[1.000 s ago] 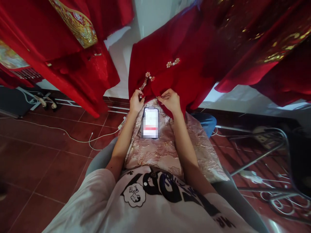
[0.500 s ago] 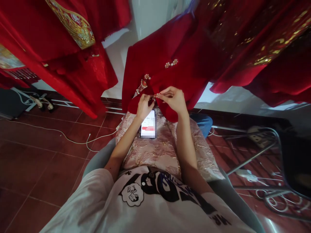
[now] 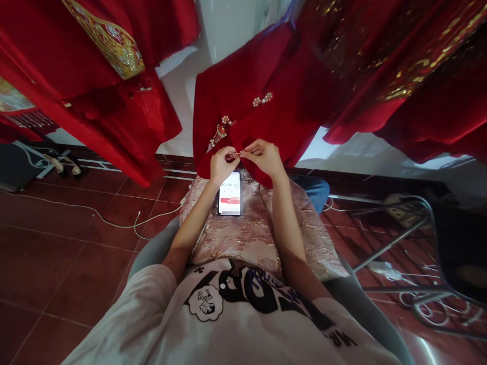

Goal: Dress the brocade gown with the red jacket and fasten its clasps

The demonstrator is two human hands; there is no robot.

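Observation:
A red jacket hangs before me, its lower front edges over my lap. My left hand pinches with thumb and forefinger at a small beaded clasp on the jacket's front opening. From the other side, the fingertips of my right hand are closed on the same clasp; the fingers hide much of it. Higher on the front is a pearl flower clasp. Left of the opening, a tasselled brooch hangs below another pearl flower.
A lit phone lies on a shiny pink brocade cushion on my lap. Red garments with gold trim hang on both sides. A metal-framed chair stands right; a white cable crosses the tiled floor.
The view has shifted slightly. My hands have drawn a little closer together at the clasp, and the left thumb and forefinger are nearer the right fingertips.

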